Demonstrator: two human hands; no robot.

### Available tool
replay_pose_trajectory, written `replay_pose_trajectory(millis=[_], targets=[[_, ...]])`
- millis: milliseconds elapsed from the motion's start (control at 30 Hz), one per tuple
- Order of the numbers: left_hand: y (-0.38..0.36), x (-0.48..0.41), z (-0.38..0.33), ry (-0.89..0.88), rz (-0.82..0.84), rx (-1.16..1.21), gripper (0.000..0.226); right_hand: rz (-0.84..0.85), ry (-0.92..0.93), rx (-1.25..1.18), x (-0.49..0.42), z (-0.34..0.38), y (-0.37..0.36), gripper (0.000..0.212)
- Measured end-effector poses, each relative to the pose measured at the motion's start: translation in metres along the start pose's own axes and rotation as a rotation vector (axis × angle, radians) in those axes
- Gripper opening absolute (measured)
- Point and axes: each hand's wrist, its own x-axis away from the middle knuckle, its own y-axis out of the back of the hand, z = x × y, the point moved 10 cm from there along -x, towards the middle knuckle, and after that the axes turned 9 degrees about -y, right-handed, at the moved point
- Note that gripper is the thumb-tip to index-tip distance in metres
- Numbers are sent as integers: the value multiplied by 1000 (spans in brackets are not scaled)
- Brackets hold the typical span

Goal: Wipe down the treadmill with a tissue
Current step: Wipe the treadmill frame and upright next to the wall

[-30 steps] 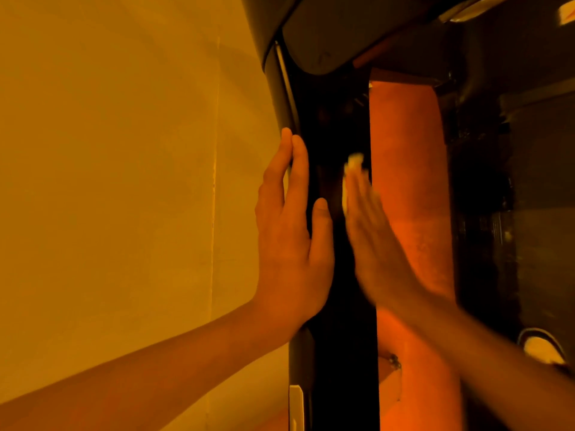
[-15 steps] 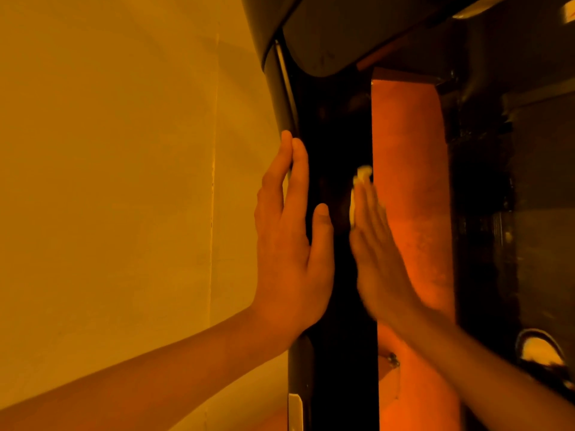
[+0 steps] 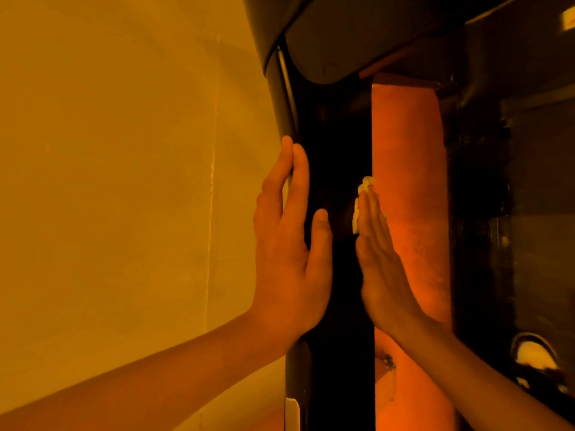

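A dark treadmill upright (image 3: pixel 337 144) runs from top to bottom through the middle of the view, under orange light. My left hand (image 3: pixel 287 250) lies flat with straight fingers against the left edge of the upright. My right hand (image 3: pixel 378 259) is flat too, fingers straight, and presses a small pale tissue (image 3: pixel 361 202) against the upright's right face. Only the tissue's top and left edge show beyond my fingertips.
A plain wall (image 3: pixel 124 181) fills the left half. The treadmill's grey console underside (image 3: pixel 357 35) hangs above. A reddish panel (image 3: pixel 410 197) stands right of the upright, with dark frame parts and a pale rounded object (image 3: pixel 533 353) at lower right.
My right hand has slid the tissue down the upright and slightly to the right. My left hand has stayed in place.
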Motion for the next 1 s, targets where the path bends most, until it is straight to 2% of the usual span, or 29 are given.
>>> replay_pose_trajectory(millis=[100, 167, 233, 333, 467, 533, 600, 667, 733, 867, 933, 1000], targets=[[1, 0, 1, 0, -3, -11, 58, -70, -61, 0, -77, 11, 24, 58], [1, 0, 0, -9, -2, -13, 58, -73, -112, 35, -138, 21, 45, 59], [0, 0, 0, -10, 2, -12, 58, -94, -70, 33, -160, 27, 53, 54], [1, 1, 1, -6, -5, 9, 58, -98, 80, -17, -90, 35, 30, 55], [1, 2, 4, 10, -17, 37, 56, -6, 66, -83, 29, 30, -12, 64], [1, 2, 5, 11, -16, 41, 55, 13, 63, -66, 10, 35, -6, 65], [1, 3, 6, 7, -26, 42, 55, -7, 75, -34, -48, 52, 9, 66], [2, 2, 7, 11, -30, 42, 56, -47, -16, -112, -106, 60, 29, 70], [1, 1, 6, 13, -26, 43, 56, -80, -98, -186, -123, 61, 36, 71], [3, 3, 7, 5, -45, 52, 54, -31, 133, -77, -25, 63, 3, 60], [3, 4, 7, -9, -56, 56, 54, 20, 116, -119, 29, 50, -11, 59], [3, 3, 7, -12, -59, 58, 54, 37, 101, -119, 28, 51, -8, 57]])
